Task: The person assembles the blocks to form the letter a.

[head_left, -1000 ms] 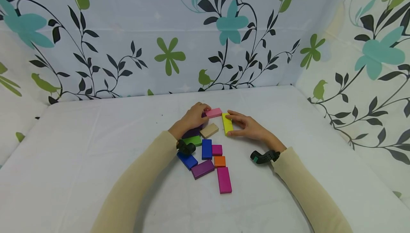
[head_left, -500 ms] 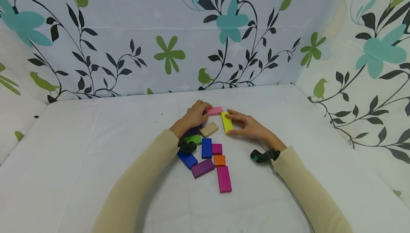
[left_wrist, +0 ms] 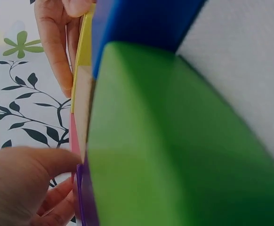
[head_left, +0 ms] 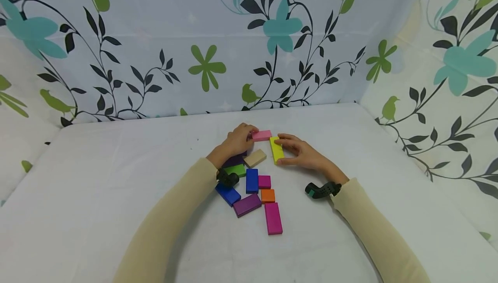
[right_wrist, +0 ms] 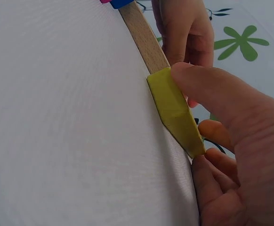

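Observation:
My left hand (head_left: 234, 140) pinches the left end of a flat pink block (head_left: 262, 135) at the back of a group of coloured blocks on the table. A dark purple block (head_left: 234, 160) lies partly hidden under that hand. My right hand (head_left: 301, 151) grips a yellow block (head_left: 277, 150) by its ends, thumb at the near end and fingers at the far end. The yellow block's far end is close to the pink block's right end. In the right wrist view, the thumb sits on the corner of the yellow block (right_wrist: 174, 108). A plain wooden block (head_left: 255, 158) lies between the hands.
Nearer lie a green block (head_left: 235, 170), blue blocks (head_left: 252, 181), a small magenta block (head_left: 264, 182), an orange one (head_left: 267, 195), a purple one (head_left: 247, 205) and a long magenta one (head_left: 273, 218). A patterned cloth (head_left: 155, 36) hangs behind the white-covered table (head_left: 97, 196).
The pink block and my left hand have shifted slightly right, toward the yellow block. My right hand keeps its place on the yellow block.

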Demonstrator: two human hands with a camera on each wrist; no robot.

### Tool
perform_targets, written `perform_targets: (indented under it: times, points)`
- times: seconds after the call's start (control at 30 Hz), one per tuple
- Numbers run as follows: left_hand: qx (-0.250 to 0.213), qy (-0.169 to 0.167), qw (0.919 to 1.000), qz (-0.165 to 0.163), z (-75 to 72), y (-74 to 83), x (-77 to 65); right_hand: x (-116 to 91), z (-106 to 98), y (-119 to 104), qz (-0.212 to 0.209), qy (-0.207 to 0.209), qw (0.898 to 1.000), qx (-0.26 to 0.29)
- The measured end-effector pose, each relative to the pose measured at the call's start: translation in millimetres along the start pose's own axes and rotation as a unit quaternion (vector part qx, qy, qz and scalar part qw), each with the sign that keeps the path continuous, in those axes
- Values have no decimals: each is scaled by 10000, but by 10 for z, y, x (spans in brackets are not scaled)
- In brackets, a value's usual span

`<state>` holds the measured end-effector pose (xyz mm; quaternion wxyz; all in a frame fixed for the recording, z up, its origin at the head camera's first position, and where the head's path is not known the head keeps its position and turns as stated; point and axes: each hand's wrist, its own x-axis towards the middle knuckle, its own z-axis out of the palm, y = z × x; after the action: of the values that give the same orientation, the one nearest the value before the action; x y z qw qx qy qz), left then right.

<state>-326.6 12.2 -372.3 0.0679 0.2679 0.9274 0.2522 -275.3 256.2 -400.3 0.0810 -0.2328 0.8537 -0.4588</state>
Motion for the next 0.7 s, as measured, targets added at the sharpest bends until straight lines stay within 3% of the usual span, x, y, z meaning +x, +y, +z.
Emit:
perform_targets:
  times: [0.7]
  points:
    - [-101, 40, 9991, -410, -144, -74, -201, 7, 5, 1, -149, 228, 9986, 458]
